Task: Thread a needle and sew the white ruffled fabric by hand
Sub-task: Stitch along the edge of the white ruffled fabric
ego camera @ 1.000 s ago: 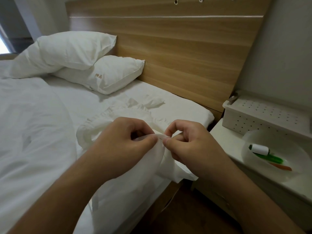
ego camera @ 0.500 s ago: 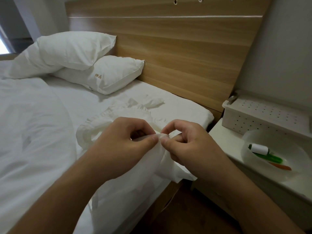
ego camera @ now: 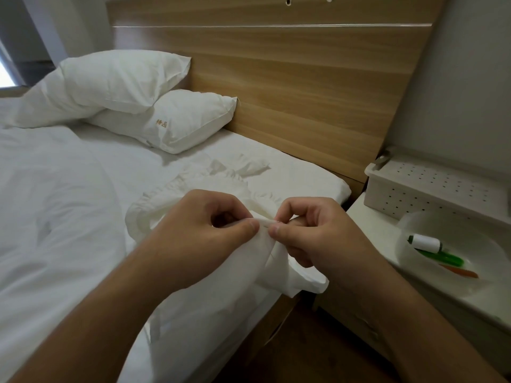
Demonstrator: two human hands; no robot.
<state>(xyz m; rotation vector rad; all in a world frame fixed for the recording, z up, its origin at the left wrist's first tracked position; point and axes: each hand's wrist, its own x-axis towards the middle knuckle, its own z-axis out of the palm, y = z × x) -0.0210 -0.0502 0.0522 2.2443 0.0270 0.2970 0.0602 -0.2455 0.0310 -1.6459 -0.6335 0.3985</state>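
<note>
Fabric (ego camera: 210, 294), white, thin and ruffled, drapes over the bed's (ego camera: 69, 217) near edge. The left hand (ego camera: 199, 230) pinches a fold of it; just beside, the right hand (ego camera: 312, 233) pinches a thin needle (ego camera: 267, 221) at that fold. Right of the fabric, a round translucent bowl (ego camera: 414, 225) holds a white thread spool (ego camera: 425, 242) and green and orange tools.

Beyond the fingers and to their left, two white pillows lie stacked, the upper pillow (ego camera: 110, 81) overlapping the lower pillow (ego camera: 177, 120), which carries small gold stitching. Both lean on the wooden headboard (ego camera: 304, 87). A white duvet (ego camera: 47, 211) spreads left of the fingers over the bed sheet (ego camera: 298, 175). Right of them a nightstand (ego camera: 370, 230) bears a perforated white box (ego camera: 431, 186) and a clear bowl (ego camera: 453, 280), holding what may be green and orange pens.
</note>
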